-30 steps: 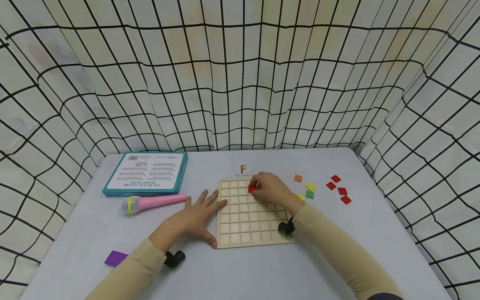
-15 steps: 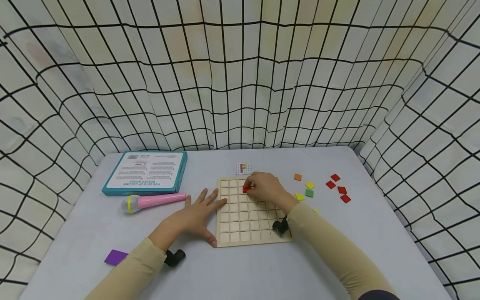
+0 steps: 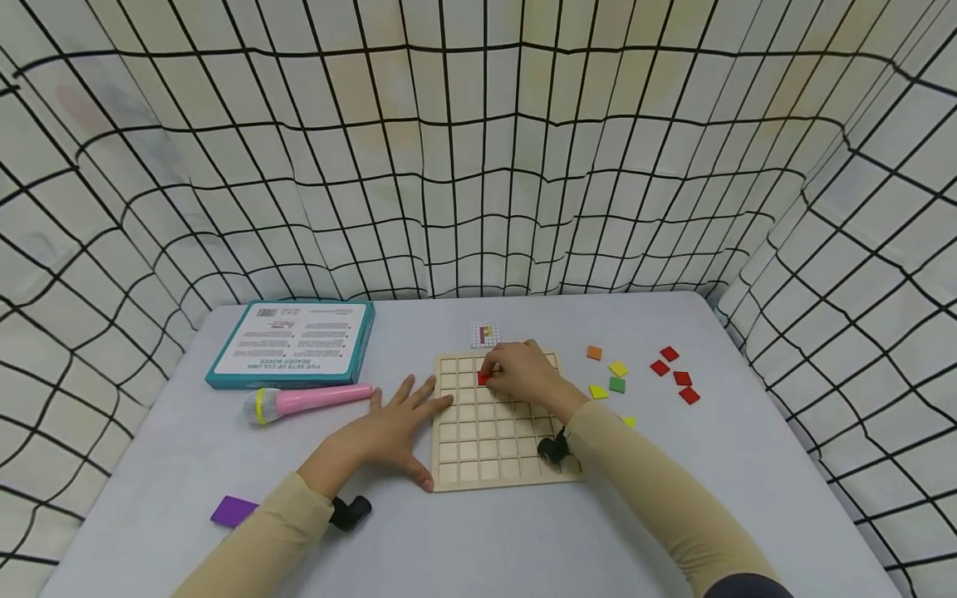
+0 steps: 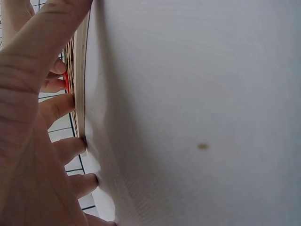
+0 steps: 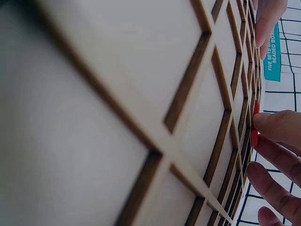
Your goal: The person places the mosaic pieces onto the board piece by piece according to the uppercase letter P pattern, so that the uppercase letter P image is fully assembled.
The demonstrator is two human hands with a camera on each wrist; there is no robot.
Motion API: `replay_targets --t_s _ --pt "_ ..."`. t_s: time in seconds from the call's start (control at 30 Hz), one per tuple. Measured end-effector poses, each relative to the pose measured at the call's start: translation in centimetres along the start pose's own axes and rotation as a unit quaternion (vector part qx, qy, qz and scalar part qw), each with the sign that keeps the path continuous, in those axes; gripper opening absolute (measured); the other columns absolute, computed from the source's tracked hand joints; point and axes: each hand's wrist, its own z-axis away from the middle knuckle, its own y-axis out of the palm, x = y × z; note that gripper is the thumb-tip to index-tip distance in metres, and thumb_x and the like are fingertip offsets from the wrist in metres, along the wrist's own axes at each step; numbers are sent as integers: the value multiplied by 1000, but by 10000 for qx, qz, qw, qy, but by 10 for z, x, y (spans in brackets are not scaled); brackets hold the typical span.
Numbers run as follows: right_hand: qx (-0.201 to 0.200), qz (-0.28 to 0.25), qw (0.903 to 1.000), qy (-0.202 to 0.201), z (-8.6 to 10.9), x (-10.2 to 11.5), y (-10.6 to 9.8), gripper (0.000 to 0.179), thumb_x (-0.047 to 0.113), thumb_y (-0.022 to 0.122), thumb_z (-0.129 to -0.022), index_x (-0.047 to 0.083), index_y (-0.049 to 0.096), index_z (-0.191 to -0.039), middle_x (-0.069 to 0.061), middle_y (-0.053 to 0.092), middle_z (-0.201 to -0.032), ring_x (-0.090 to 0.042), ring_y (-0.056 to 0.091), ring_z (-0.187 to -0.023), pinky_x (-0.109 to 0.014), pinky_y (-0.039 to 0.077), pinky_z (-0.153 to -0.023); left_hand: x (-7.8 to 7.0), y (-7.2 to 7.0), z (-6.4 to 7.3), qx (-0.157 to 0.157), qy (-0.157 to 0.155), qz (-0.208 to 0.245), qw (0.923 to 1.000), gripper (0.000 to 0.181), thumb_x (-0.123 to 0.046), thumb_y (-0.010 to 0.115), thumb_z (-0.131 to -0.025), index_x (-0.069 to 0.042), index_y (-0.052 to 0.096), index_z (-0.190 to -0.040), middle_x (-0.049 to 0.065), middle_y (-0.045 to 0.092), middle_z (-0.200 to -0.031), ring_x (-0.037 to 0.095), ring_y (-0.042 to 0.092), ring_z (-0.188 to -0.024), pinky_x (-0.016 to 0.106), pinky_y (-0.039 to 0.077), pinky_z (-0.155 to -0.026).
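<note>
A wooden grid board [image 3: 468, 472] with square cells lies in the middle of the white table. My right hand [image 3: 527, 372] reaches over its far part and pinches a red square tile [image 3: 483, 379] down at the cells. In the right wrist view the thumb and a finger are on the red tile [image 5: 255, 123], which sits at the grid's surface. My left hand [image 3: 390, 432] lies with fingers spread along the board's left edge, fingertips and thumb against the frame. The left wrist view shows these fingers [image 4: 70, 149] straight beside the wooden rim [image 4: 81, 84].
A small printed pattern card [image 3: 485, 335] lies beyond the board. To the right are several loose red tiles [image 3: 682, 379], yellow tiles [image 3: 618, 369], a green tile [image 3: 616, 385] and an orange tile [image 3: 594, 353]. At left are a teal box [image 3: 292, 345], a pink toy microphone [image 3: 314, 399] and a purple piece [image 3: 233, 511].
My right hand has shifted left across the board's far rows with the red tile, by about one cell. The left hand has stayed at the board's edge.
</note>
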Motion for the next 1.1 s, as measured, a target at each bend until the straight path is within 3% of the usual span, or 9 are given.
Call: replay_targets --t_s 0.47,0.63,0.9,1.1 --pt "-30 -156 9999 51 -1 3 2 8 26 75 -97 23 79 -103 6 75 -112 -17 68 -112 -57 38 -112 2 1 -1 -28 -40 -52 10000 132 -68 92 -55 -25 32 -164 14 9 -174 49 1 -158 87 4 -109" --pt "-128 -251 9995 108 6 -4 0 12 26 74 -96 21 78 -107 3 72 -116 -19 67 -114 -58 38 -112 2 2 -2 -11 -11 -45 10000 132 -69 92 -55 -25 32 -164 14 8 -175 49 1 -158 87 4 -109" --pt "-239 -197 9993 228 22 -23 -5 10 24 73 -97 22 76 -106 8 73 -108 -13 67 -100 -54 41 -107 2 3 -4 -32 -63 -131 9999 133 -71 91 -54 -26 31 -164 14 9 -174 50 2 -158 87 4 -109" --pt "-278 -107 9989 356 35 -34 -11 11 24 71 -97 21 77 -106 5 74 -109 -16 68 -103 -55 42 -105 1 4 -4 -20 -24 -103 9999 133 -72 91 -54 -25 31 -164 14 9 -174 49 0 -159 87 4 -109"
